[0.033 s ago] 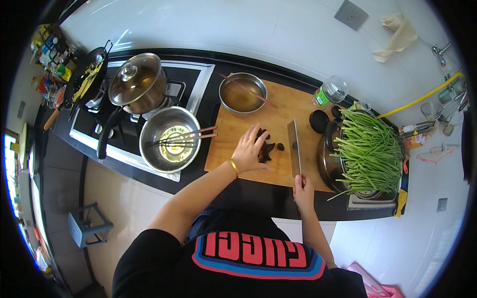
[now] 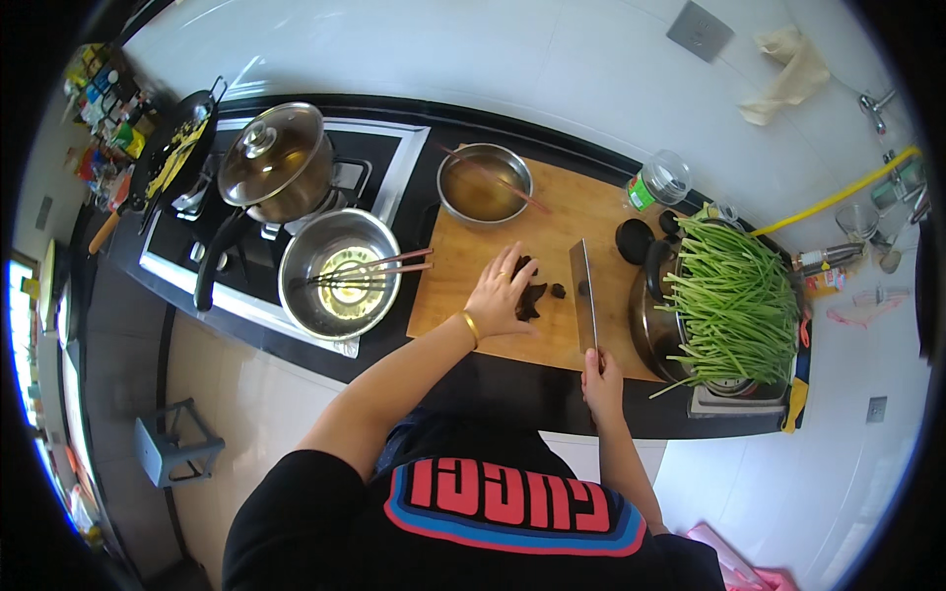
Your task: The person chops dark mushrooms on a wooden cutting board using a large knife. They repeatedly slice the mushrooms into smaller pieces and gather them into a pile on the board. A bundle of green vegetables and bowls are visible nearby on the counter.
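Holding a cleaver [image 2: 584, 295] by its handle with the right hand [image 2: 602, 374], clamping the fingers around it, and pointing the blade away from the body, over the right part of a wooden cutting board [image 2: 554, 231]. Spreading the fingers of the left hand [image 2: 498, 295] apart above and beside some dark pieces [image 2: 533, 300] on the middle of the same board, not being able to tell whether touching them or only hovering. Leaving one small dark piece [image 2: 559, 291] between the left hand and the blade. Wearing a yellow bangle [image 2: 471, 330] on the left wrist. Seeing, on the far side of the board, a metal bowl [image 2: 473, 222] of brownish liquid with a reddish stick [image 2: 539, 205] across it. Finding leftward a steel pot [image 2: 300, 246] with chopsticks [image 2: 409, 258] inside, next to a lidded pot [image 2: 317, 182] on the stove [image 2: 406, 167]. Noticing on the right, well beyond the blade, a big heap of green stems [image 2: 734, 305] near a clear jar [image 2: 666, 177].
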A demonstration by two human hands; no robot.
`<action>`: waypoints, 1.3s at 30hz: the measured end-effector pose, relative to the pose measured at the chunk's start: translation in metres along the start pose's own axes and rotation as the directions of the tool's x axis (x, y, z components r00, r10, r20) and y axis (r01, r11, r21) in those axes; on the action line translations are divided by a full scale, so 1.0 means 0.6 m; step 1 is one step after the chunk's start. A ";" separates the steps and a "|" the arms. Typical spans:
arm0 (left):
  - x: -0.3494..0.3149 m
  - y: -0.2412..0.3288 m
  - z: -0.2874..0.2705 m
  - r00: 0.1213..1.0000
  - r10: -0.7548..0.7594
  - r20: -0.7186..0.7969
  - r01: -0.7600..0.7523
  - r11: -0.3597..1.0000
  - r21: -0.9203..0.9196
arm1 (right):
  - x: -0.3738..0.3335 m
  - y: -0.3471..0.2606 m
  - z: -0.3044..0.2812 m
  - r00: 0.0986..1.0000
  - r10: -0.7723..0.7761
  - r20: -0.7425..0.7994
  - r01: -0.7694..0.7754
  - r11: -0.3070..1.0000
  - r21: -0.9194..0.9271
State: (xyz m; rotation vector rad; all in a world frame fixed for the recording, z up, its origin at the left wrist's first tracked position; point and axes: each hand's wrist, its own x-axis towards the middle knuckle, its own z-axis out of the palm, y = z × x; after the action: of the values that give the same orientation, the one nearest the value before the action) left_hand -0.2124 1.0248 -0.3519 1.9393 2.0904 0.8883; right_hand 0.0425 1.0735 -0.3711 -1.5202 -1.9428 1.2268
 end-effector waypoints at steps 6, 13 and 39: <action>-0.003 -0.005 0.032 0.995 -0.090 0.047 0.092 0.995 -0.042 | -0.027 -0.045 -0.007 0.993 0.063 0.103 -0.047 0.987 -0.150; -0.062 0.016 0.033 0.982 -0.157 -0.105 0.146 0.983 -0.109 | -0.045 -0.081 0.010 0.966 0.058 0.253 -0.022 0.989 -0.143; -0.037 -0.021 0.042 0.997 -0.025 -0.067 0.001 0.939 -0.343 | -0.040 -0.067 -0.019 0.951 0.163 0.263 -0.137 0.984 -0.113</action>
State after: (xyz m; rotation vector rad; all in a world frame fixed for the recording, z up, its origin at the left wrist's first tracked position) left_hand -0.2075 1.0120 -0.3850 1.7330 1.8286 1.2402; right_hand 0.0358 1.0548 -0.3274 -1.6464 -2.1133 1.4969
